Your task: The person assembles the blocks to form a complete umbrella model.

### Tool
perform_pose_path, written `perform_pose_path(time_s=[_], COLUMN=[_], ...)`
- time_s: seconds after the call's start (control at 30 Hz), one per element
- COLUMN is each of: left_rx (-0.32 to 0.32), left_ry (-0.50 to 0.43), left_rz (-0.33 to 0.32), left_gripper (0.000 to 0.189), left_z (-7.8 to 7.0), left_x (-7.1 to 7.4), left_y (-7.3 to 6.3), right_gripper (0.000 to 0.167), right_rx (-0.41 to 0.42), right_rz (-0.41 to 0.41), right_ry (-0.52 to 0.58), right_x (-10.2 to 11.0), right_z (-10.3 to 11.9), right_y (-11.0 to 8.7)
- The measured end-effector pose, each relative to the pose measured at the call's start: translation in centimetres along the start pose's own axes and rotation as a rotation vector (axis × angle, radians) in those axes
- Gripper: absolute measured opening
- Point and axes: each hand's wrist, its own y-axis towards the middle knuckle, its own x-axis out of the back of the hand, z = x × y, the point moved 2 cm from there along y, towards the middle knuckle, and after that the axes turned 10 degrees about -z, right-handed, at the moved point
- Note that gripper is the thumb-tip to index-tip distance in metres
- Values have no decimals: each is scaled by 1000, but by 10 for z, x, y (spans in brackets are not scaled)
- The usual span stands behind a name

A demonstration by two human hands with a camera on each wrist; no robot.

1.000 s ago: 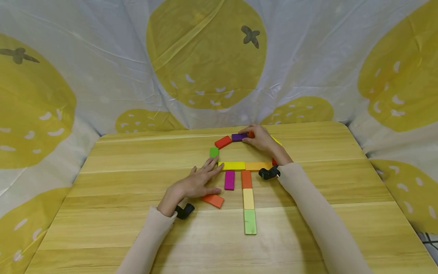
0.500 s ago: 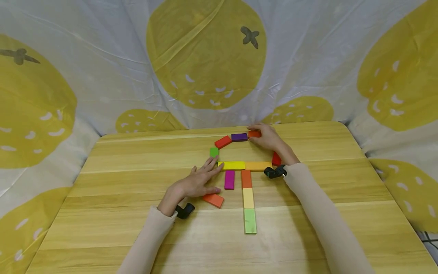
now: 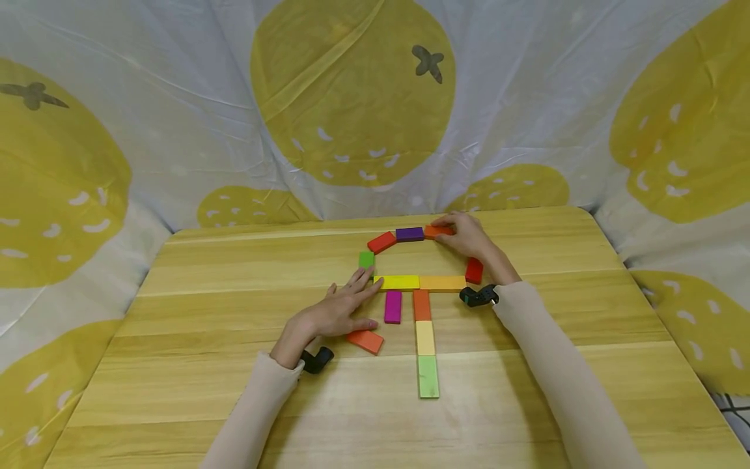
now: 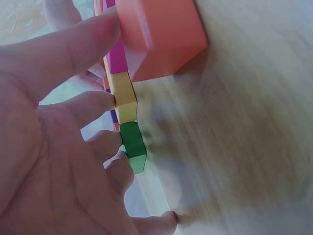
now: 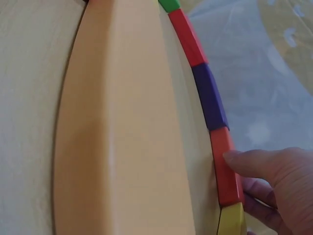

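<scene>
Wooden blocks lie in an arch over a bar and stem. My right hand (image 3: 469,238) pinches the orange block (image 3: 433,232) at the arch's top, thumb on its near side and fingers behind. It meets a purple block (image 3: 409,234); a yellow block (image 5: 232,220) at its other end shows only in the right wrist view. My left hand (image 3: 336,314) is spread flat, fingertips at the yellow bar (image 3: 401,283) and green block (image 4: 133,142). Its thumb touches a loose orange-red block (image 4: 164,36), beside a magenta block (image 3: 393,307).
A red block (image 3: 382,243) and another red block (image 3: 474,271) belong to the arch's sides. The light orange bar (image 3: 443,283) extends the yellow one. Below run orange, cream (image 3: 426,338) and light green (image 3: 428,376) blocks. A patterned cloth (image 3: 351,195) hangs behind the table.
My right hand has shifted right along the arch, from the purple block's end to the orange block, uncovering more of it and the right red block. The left hand has stayed put.
</scene>
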Motion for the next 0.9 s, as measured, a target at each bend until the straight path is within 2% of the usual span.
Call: perform_pose_path(time_s=[0.1, 0.27, 0.43, 0.6, 0.8, 0.9], left_rx=[1, 7, 5, -1, -5, -5], left_ry=[5, 4, 2, 2, 12, 11], left_rz=[1, -2, -1, 3, 4, 5], left_gripper=[81, 81, 81, 81, 81, 81], left_z=[0, 0, -1, -4, -4, -3], left_x=[0, -1, -1, -2, -3, -2], left_y=[0, 0, 1, 2, 4, 3], right_gripper=[39, 47, 41, 34, 34, 39], right_rx=[1, 51, 72, 49, 39, 47], right_rz=[-3, -6, 9, 10, 19, 31], right_ry=[14, 26, 1, -24, -25, -1], right_x=[0, -4, -8, -8, -7, -6], right_z=[0, 4, 12, 15, 15, 14], right_y=[0, 2, 5, 6, 6, 6])
